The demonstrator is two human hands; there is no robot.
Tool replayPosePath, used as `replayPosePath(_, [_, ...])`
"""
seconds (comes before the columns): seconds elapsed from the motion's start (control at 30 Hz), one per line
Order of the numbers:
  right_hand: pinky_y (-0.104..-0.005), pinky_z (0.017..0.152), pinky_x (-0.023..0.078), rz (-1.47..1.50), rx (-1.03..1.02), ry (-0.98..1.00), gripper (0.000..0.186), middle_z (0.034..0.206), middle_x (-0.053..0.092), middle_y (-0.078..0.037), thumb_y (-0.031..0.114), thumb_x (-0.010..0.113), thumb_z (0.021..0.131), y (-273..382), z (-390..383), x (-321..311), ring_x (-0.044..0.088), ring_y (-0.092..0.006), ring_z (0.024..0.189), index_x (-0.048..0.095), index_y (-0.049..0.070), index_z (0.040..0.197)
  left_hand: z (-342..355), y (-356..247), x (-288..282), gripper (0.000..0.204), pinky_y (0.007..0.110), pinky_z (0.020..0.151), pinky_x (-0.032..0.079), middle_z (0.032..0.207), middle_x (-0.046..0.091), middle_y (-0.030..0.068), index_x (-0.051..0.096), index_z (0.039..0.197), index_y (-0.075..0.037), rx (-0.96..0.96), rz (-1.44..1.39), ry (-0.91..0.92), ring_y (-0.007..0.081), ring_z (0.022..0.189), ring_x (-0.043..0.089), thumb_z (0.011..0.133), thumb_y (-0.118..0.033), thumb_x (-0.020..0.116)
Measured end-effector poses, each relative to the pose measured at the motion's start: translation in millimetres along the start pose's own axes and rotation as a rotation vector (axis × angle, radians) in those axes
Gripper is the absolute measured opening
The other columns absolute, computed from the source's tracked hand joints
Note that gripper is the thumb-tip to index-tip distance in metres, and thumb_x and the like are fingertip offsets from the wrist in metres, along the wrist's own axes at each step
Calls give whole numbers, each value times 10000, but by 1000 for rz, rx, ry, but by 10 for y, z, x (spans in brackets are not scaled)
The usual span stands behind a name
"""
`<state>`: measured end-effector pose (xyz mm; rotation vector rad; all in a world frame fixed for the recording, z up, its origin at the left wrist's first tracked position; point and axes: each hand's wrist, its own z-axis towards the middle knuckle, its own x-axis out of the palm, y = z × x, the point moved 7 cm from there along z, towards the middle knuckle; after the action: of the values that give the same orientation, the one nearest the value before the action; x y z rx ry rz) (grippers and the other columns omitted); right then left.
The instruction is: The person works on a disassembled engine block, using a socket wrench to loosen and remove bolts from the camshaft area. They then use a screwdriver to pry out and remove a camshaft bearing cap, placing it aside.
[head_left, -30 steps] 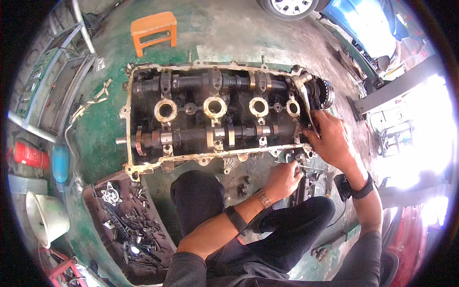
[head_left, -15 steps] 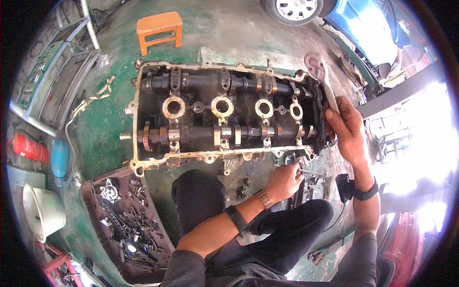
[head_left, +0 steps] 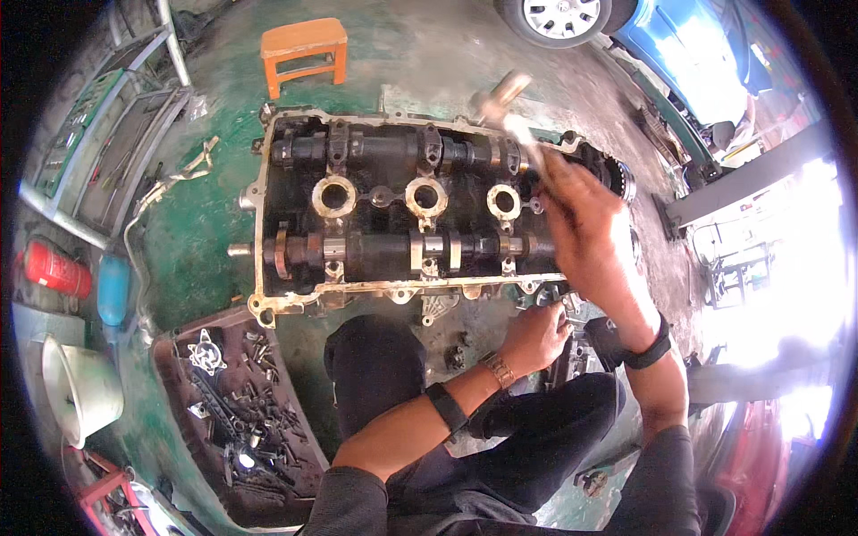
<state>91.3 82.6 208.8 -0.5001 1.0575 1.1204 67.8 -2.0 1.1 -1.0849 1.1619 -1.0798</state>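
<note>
An oily engine cylinder head (head_left: 393,210) with two camshafts lies on the green floor in front of me. My right hand (head_left: 581,223) is raised over its right end and grips a metal tool with a brass-coloured head (head_left: 505,94), blurred by motion. My left hand (head_left: 534,335) rests at the near right edge of the cylinder head, fingers closed on a small metal part (head_left: 550,297) there; what it grips is hard to make out. I sit close with dark trousers, a wristband on each forearm.
A brown tray (head_left: 237,411) of bolts and small parts lies at my lower left. An orange stool (head_left: 304,45) stands beyond the cylinder head. A car wheel (head_left: 559,16) and blue car body are at the top right. A white bucket (head_left: 76,389) and red extinguisher (head_left: 54,268) sit at left.
My right hand lifted from the right end of the cylinder head and now swings a tool above it. My left hand stayed at the near right edge.
</note>
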Motion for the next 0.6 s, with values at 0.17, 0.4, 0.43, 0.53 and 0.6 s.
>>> replayPosePath(0.17, [-388,755,536,-74,-86,259,374,1022,655,-245,-84,579,842,86,50,239,651,-397,841,609,-54,1214,-10,-84,-19,186,473,716,513,845,683,196,592,940,9,29,32,-18,386,791,662,865,-141,674])
replayPosePath(0.4, [-355,812,526,10,-73,-14,338,1048,690,-225,-8,642,872,-83,-58,-165,690,-311,897,615,-69,1203,-13,-53,-31,200,460,701,514,822,681,201,612,920,5,42,49,-40,376,767,666,866,-172,688])
replayPosePath(0.43, [-344,807,523,41,59,-46,369,1022,700,-215,-3,644,875,-204,-64,-216,693,-296,884,603,-62,1237,-17,-49,-16,199,460,700,514,818,680,202,614,918,3,34,77,-19,378,764,666,867,-174,688])
replayPosePath(0.53, [-335,781,517,126,184,-52,413,973,698,-219,-13,630,877,-338,-122,-239,692,-297,857,583,-50,1286,-14,-40,-34,190,460,701,516,813,680,207,617,900,-1,19,79,-36,386,759,663,872,-177,682])
replayPosePath(0.6, [-370,751,522,5,54,171,371,1014,672,-244,-25,627,863,-262,-185,-100,683,-333,860,607,-53,1232,-2,-30,-32,226,500,707,519,798,678,204,613,927,-19,19,66,-23,390,775,665,880,-233,666])
